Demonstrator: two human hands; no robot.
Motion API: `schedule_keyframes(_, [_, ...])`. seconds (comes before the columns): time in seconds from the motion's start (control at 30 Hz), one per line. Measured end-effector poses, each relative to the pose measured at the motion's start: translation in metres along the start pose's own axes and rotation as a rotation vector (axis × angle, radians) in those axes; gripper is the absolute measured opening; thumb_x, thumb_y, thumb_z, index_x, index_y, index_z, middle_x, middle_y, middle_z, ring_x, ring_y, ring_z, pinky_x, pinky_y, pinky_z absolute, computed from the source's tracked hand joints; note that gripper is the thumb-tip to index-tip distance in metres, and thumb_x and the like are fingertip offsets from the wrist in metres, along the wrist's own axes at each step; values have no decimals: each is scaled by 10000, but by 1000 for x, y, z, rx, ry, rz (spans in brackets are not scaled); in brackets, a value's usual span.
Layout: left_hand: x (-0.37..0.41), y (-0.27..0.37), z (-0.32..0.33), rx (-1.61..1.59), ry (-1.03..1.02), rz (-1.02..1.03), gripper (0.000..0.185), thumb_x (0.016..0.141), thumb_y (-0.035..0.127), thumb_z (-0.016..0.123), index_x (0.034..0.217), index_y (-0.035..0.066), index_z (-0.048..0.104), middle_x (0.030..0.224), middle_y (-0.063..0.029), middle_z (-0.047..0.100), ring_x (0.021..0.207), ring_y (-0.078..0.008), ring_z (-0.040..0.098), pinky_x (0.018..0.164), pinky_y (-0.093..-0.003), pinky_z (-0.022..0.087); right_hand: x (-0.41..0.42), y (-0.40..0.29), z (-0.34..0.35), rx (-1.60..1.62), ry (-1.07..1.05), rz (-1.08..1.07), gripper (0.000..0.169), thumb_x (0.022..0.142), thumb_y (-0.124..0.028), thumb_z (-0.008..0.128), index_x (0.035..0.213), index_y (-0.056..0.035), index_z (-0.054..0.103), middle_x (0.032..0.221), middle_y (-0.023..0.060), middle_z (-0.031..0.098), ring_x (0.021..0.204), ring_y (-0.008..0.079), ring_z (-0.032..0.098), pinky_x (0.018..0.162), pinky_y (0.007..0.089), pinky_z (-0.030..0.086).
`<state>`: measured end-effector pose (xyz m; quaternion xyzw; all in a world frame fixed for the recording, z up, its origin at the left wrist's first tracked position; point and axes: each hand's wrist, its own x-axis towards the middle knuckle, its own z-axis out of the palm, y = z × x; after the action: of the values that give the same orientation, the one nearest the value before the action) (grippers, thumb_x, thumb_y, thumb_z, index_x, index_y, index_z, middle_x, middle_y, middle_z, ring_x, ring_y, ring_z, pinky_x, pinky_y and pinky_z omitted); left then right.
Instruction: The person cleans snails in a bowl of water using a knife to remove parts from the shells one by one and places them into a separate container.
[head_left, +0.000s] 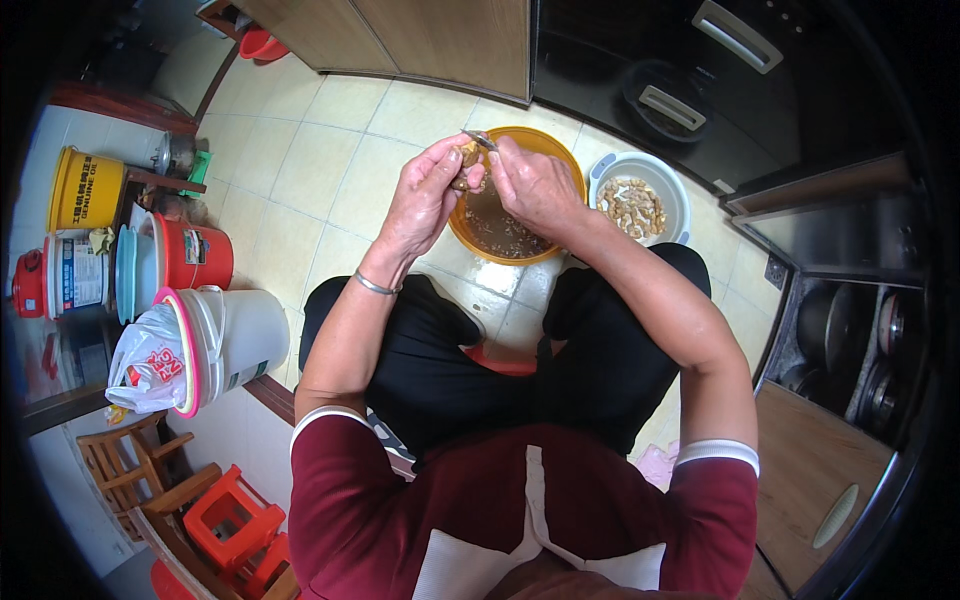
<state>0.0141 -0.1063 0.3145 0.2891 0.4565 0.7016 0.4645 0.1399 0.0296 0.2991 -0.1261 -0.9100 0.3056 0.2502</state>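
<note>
Between the fingers of my left hand (427, 180) is a knobbly piece of root, likely ginger (468, 155), its surface yellow-brown. My right hand (536, 180) grips a small knife (478, 139), whose blade points left and lies close to the root's top. Most of the knife's handle is hidden in my fingers. Both hands are above an orange-yellow basin (455, 229) of murky brown water with bits of peel in it. To the right of that stands a pale grey-white basin (684, 202) holding many similar root pieces (634, 206).
Wooden cabinets (442, 37) and a black glossy appliance (637, 75) border the tiled floor (322, 157) ahead. Stacked buckets, among them a white bucket (251, 337) and a red bucket (199, 251), stand at left. Red plastic stools (232, 517) are at lower left, pots (825, 322) at right.
</note>
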Motion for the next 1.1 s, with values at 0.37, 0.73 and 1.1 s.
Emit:
schedule_keyframes(0.37, [-2,-8,3,-200,110,-81,334,1103,238,401,1286,-13,522,952,-47,581,824,-107,551,763,-254,483,-4,-7,4,5,-74,1,204,1022,-209,483,935,-26,509,683,236,620,636,457,620,593,552,483])
schedule_keyframes(0.73, [-1,-10,12,-267,102,-40,313,1104,250,392,1253,10,528,941,-41,566,823,-118,541,736,-263,467,-3,-3,6,173,10,12,191,1025,-195,470,951,-24,514,685,252,602,646,475,600,604,565,458])
schedule_keyframes(1.1, [0,-10,13,-226,148,-37,327,1108,264,385,1283,21,515,884,-18,512,792,-111,499,712,-267,441,0,-8,4,95,-43,65,197,1021,-184,484,932,-10,512,669,262,598,642,471,610,578,538,475])
